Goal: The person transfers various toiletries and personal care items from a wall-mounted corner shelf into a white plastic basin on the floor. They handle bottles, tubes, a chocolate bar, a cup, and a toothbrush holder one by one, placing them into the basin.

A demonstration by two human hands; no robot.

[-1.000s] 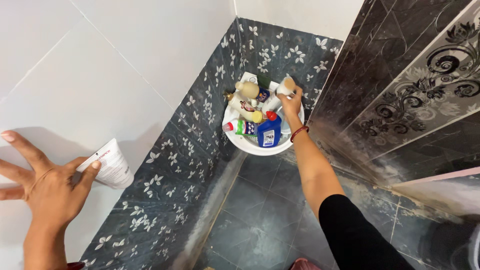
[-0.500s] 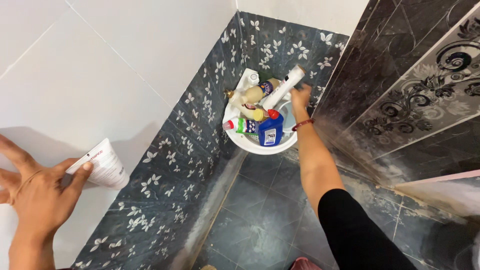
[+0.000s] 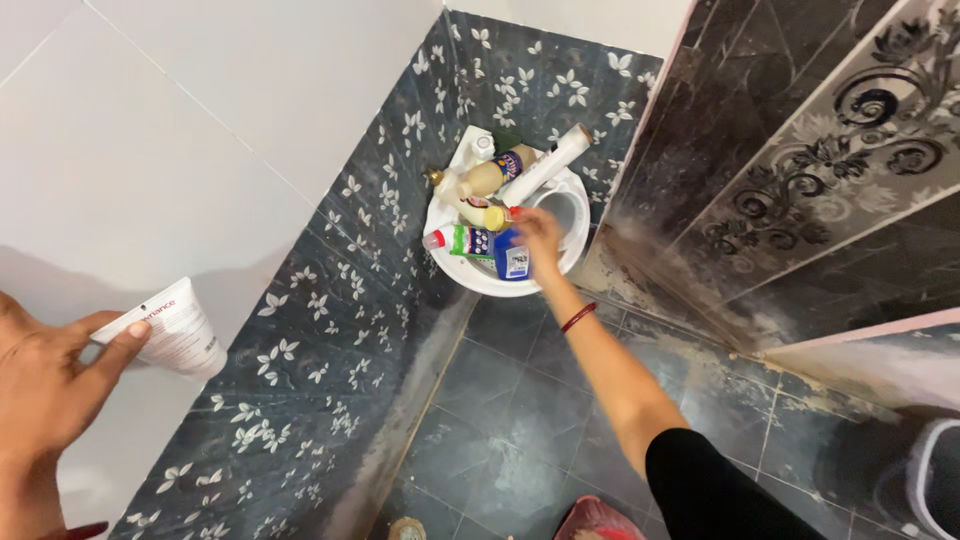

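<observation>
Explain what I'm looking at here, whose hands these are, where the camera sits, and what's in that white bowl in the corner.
The view comes from a camera worn on a person's head, looking down into a tiled bathroom corner. Both hands are that person's own. The left hand holds a white tube against the white wall. The right hand reaches into a white basin on the floor and touches a blue bottle. The basin also holds a green-labelled bottle, cream bottles and a long white tube.
</observation>
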